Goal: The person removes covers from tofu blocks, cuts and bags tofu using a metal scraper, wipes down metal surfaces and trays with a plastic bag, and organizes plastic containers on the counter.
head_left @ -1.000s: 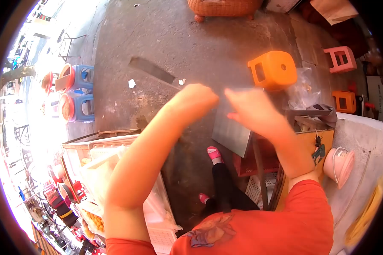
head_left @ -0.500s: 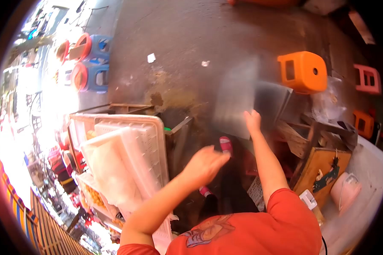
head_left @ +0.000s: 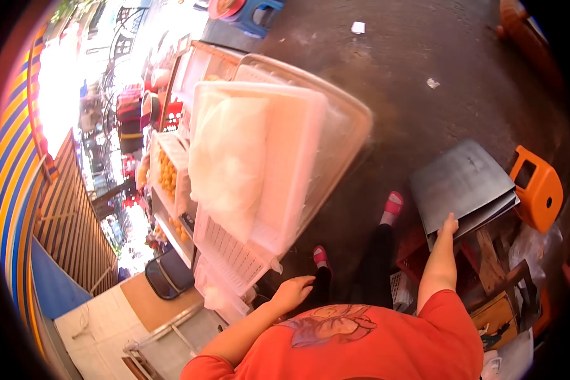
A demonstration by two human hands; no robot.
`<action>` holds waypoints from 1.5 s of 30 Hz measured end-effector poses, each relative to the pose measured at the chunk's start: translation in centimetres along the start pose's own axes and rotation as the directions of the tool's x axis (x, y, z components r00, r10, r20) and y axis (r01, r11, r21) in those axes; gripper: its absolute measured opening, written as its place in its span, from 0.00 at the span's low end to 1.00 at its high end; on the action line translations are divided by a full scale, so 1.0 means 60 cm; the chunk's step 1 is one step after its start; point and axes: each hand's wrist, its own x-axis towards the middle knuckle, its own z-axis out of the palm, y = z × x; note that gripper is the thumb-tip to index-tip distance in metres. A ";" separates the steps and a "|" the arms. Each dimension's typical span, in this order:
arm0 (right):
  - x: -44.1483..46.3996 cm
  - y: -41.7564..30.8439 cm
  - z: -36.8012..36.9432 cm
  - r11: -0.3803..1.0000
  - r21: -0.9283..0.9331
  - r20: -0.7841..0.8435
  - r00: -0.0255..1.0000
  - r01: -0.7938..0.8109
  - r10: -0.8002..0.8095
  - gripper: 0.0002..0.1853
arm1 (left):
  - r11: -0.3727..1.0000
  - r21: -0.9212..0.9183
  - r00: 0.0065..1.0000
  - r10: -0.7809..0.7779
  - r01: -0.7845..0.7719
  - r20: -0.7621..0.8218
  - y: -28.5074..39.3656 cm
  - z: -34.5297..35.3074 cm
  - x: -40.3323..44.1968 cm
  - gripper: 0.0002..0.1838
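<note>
My right hand (head_left: 449,225) is closed on the near edge of a flat grey panel (head_left: 462,187) that looks like sheet metal. A second layer and a dark gap show along the panel's lower right edge. At the front of my body, my left hand (head_left: 293,293) hangs loosely open with nothing in it. It is nearest to a stack of white plastic trays (head_left: 285,183) on the left. A white cloth or bag-like bundle (head_left: 228,158) lies in the top tray.
An orange stool (head_left: 538,190) stands just right of the panel. Beneath the panel is a dark red crate (head_left: 418,253), with wooden pieces (head_left: 491,259) beside it. Small orange-yellow items (head_left: 168,174) fill a container at left. Paper scraps lie on the floor.
My view has swung left, so the trays sit nearer the middle. The grey panel, blurred and partly raised before, now lies flat under my right hand. My left hand has dropped toward my body.
</note>
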 end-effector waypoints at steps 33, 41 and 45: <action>-0.956 0.183 0.043 -0.138 0.375 0.686 -0.374 0.917 -0.624 0.17 | -0.502 -0.802 0.709 -0.690 -0.324 0.145 -0.759 0.372 -0.501 0.46; -0.983 0.171 0.173 -0.549 0.035 0.928 -0.230 0.835 -0.292 0.20 | -0.453 -0.559 0.590 -0.803 -0.695 -0.083 -0.849 0.321 -0.438 0.34; -1.003 0.179 0.157 -0.450 0.038 0.844 -0.269 0.892 -0.463 0.17 | -0.256 -0.597 0.286 -0.957 -0.760 0.046 -0.869 0.325 -0.422 0.36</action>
